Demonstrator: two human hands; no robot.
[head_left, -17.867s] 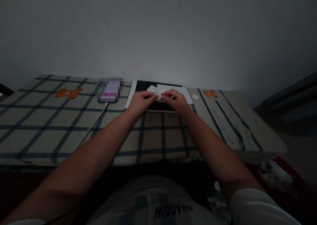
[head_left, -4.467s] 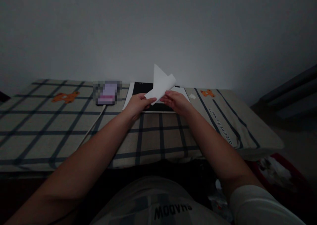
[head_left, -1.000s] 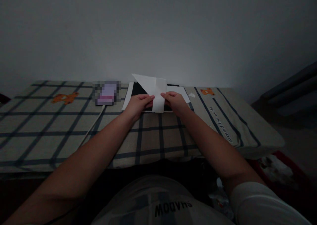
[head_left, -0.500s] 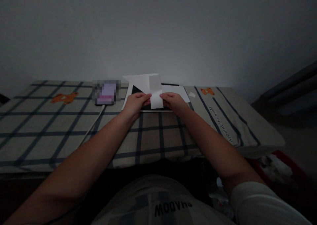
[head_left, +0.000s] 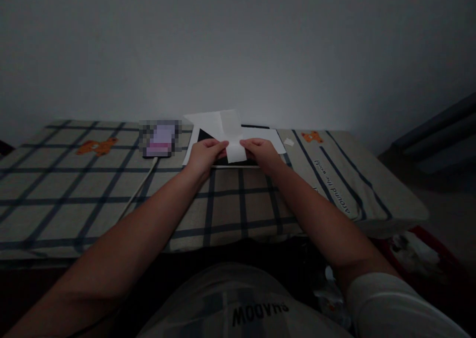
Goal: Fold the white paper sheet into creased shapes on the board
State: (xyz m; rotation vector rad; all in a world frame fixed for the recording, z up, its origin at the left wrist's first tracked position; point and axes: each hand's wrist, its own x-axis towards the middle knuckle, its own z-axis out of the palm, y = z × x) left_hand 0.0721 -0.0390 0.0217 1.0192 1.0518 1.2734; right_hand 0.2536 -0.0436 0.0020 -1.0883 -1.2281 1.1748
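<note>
The folded white paper (head_left: 231, 123) was right between the two hands, held up over a flat board. The left hand (head_left: 205, 154) pinched one side of it with thumb and fingers, and the right hand (head_left: 262, 152) pinched the other side. The hands did not touch each other; a narrow strip of the paper filled the gap between them. The end of the strip hung down a bit on the near side of the fingertips. The rest of it rose up past the hands, on the far side. A wide part with a pointy corner stuck out to the left, beyond the left hand.

Under the hands was the flat black and white board (head_left: 204, 136). Another white sheet (head_left: 270, 138) lay just past the right hand. A little scrap (head_left: 289, 142) sat to the right of that hand, near it. Off to the left of the left hand was a phone (head_left: 162, 138), its screen blurred, with a pale cord (head_left: 140, 186) running back toward the left arm.

All this was on a counter with a checked cloth (head_left: 226, 209). One orange bear (head_left: 96, 147) was on the cloth far left of the hands, and another bear (head_left: 311, 137) was to their right.
</note>
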